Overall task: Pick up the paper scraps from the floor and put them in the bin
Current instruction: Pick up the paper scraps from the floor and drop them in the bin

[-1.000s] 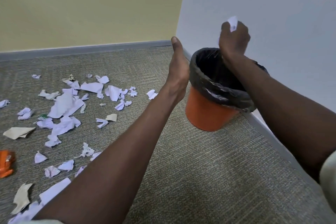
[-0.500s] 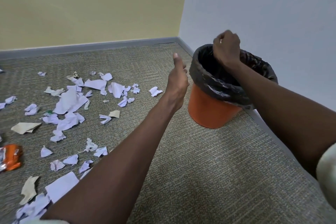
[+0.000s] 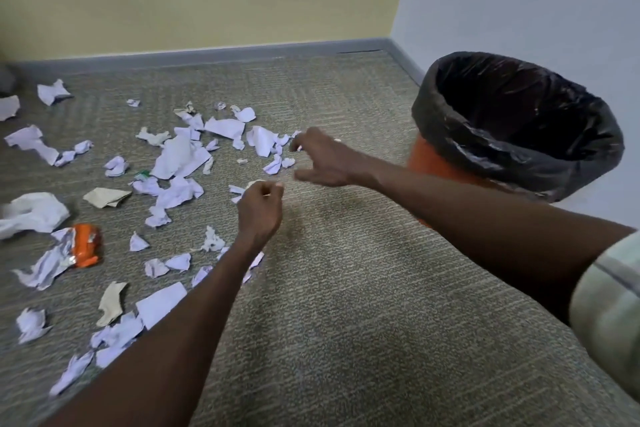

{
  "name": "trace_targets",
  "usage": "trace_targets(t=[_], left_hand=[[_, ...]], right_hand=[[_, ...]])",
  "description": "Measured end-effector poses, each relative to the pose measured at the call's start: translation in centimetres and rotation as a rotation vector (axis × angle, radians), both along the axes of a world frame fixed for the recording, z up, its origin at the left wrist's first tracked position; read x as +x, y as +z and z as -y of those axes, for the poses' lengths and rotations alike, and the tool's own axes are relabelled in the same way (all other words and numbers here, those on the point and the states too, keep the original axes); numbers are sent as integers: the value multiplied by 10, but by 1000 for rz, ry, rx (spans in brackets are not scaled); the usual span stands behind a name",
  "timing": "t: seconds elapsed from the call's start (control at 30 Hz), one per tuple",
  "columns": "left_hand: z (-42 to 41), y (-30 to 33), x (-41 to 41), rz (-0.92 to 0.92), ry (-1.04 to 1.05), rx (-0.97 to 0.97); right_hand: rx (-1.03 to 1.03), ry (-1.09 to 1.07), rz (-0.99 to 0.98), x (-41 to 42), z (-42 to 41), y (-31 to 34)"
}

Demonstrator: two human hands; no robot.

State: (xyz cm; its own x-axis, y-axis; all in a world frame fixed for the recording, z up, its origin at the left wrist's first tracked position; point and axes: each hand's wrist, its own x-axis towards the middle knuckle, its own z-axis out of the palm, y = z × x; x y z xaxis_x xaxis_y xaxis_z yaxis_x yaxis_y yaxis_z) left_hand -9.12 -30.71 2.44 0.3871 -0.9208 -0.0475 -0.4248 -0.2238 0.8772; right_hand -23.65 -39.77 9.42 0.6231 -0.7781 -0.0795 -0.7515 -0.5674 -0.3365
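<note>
On the far left I see a crumpled white bag (image 3: 33, 213) on the carpet (image 3: 363, 305), and just below it an orange wrapper (image 3: 85, 244). Next come the paper scraps (image 3: 180, 158), lots of white and purple-white bits spread all over the floor, with a few tan pieces mixed in. My left hand (image 3: 259, 210) is low over the right edge of that mess. Its fingers are curled in, right by a small tan scrap (image 3: 254, 183), but I cannot tell if they hold it. My right hand (image 3: 323, 159) reaches out past it, fingers spread apart and holding nothing, close to some little scraps. The two hands are near each other but not touching. On the right, by the white wall, stands the orange bin (image 3: 420, 154) with a black bag (image 3: 519, 135) inside it.
</note>
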Motion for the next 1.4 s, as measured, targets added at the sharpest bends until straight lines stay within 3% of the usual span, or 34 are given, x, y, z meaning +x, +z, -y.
trace_targets(t=[0.17, 0.27, 0.37, 0.6, 0.8, 0.9, 1.13, 1.27, 1.4], left_hand=[[-35, -35, 81, 259, -55, 54], [-64, -61, 124, 508, -61, 114], [-104, -80, 147, 646, -38, 190], [-158, -97, 151, 730, -153, 452], [-163, -101, 152, 881, -134, 392], [-162, -99, 156, 887, -80, 332], [-156, -99, 163, 806, -60, 219], [-143, -89, 155, 666, 7, 143], [-113, -70, 135, 307, 272, 164]], right_hand=[[237, 226, -247, 49, -30, -43], [260, 359, -357, 76, -44, -66], [236, 439, -432, 96, -54, -79], [172, 440, -445, 133, -79, -114], [164, 531, -328, 153, -92, -132], [182, 596, -203, 162, -94, -140], [156, 598, -121, 158, -95, -139], [281, 408, -72, 148, -90, -131], [524, 77, 83, 137, -79, -114]])
